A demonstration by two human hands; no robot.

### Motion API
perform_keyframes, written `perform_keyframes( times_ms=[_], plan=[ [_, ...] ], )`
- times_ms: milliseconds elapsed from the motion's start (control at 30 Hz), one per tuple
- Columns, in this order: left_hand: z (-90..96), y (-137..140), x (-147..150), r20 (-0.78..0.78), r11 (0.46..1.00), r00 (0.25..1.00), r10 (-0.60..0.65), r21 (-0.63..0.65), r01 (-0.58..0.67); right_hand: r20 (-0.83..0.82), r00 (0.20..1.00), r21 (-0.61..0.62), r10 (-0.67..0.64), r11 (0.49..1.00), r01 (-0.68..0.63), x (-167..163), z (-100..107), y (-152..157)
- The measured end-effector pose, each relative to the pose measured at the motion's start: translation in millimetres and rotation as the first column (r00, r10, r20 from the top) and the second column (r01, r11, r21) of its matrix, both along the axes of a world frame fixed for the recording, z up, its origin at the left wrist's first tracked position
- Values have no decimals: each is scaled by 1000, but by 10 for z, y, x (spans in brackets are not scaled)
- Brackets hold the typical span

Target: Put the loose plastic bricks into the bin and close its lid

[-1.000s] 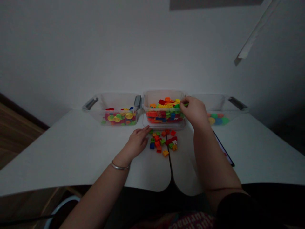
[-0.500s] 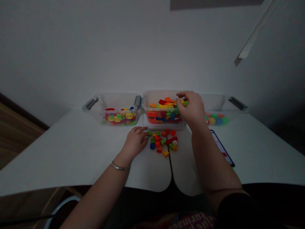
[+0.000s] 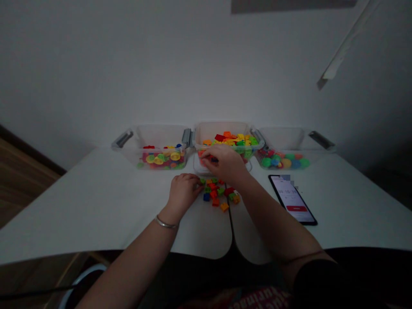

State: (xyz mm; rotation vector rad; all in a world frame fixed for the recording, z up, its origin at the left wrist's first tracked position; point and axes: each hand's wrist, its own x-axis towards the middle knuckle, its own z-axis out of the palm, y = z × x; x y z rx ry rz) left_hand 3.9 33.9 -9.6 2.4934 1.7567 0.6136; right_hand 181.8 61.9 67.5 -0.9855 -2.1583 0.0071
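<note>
A loose pile of small plastic building blocks [image 3: 214, 194] in red, orange, green, blue and yellow lies on the white table. At its left edge, my left hand [image 3: 184, 191] rests with thumb and fingertips closed about a green block [image 3: 202, 181]. My right hand [image 3: 225, 162] hovers above the far side of the pile, before the middle clear bin [image 3: 222, 127]. Its fingers point left, bent and apart, and I see nothing between them. More blocks [image 3: 230, 138] fill that bin, partly hidden by the hand.
A left clear bin [image 3: 161, 130] holds colourful round pieces. Coloured balls [image 3: 286, 162] lie in the right clear bin [image 3: 280, 133]. A lit phone [image 3: 294, 199] lies on the table [image 3: 106, 201] by my right forearm. A dark seam runs between two table sections.
My right hand has moved left and toward me, from over the middle bin to in front of it. The fingers of my left hand have drawn in around the green block.
</note>
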Motion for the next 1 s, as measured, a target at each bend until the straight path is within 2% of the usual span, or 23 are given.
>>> perform_keyframes(
  times_ms=[133,200,267,300,400,500,567,600,667,767,1000],
  plan=[
    [-9,13,-25,50,1000,998,26,6,-27,48,999,-96,10,995,-6,-1,-48,19],
    [-53,45,-45,183,1000,983,26,2,-26,94,995,-164,20,986,-5,-7,-64,20],
    [-114,84,-57,416,999,908,42,-37,-30,142,989,-235,27,972,8,-17,-71,11],
    [-144,102,-57,545,996,836,56,-86,-11,164,986,-262,33,965,11,-22,-71,4],
    [-191,134,-32,837,981,533,120,-183,66,219,974,-306,65,952,6,-33,-59,-19],
    [-149,124,-2,948,956,261,181,-232,177,262,957,-326,123,945,-33,-34,-52,-29],
    [-91,104,2,961,927,138,241,-270,259,259,951,-332,168,940,-76,-33,-63,-24],
    [-61,94,-2,957,912,100,271,-288,291,250,950,-332,185,938,-96,-33,-72,-19],
    [-14,80,-14,947,891,51,318,-316,326,233,950,-325,206,938,-123,-34,-97,-5],
    [24,67,-31,940,880,19,341,-326,345,221,951,-310,219,940,-144,-35,-127,20],
    [43,45,-30,953,883,59,296,-297,363,172,950,-335,260,922,-191,-37,-95,24]
  ],
)
